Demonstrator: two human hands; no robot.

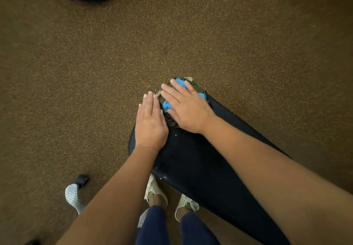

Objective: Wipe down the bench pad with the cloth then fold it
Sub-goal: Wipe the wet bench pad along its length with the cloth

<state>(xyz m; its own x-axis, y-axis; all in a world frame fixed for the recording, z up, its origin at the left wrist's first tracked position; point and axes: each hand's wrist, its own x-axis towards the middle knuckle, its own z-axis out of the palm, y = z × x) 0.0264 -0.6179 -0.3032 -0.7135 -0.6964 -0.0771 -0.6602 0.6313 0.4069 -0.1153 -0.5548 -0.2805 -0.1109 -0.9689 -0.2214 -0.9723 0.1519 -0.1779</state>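
Now bunched blue-olive cloth (167, 106) on dark bench pad (191, 158); right hand (188, 109) flat atop, left hand (150, 124) flat alongside.

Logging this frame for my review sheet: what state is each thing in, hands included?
cloth: bunched, not neatly folded, on the pad's far end.
bench pad: dark, a few white specks on it.
right hand: flat, fingers spread, pressing on the cloth.
left hand: flat, fingers straight and together, at the pad's left edge beside the cloth.
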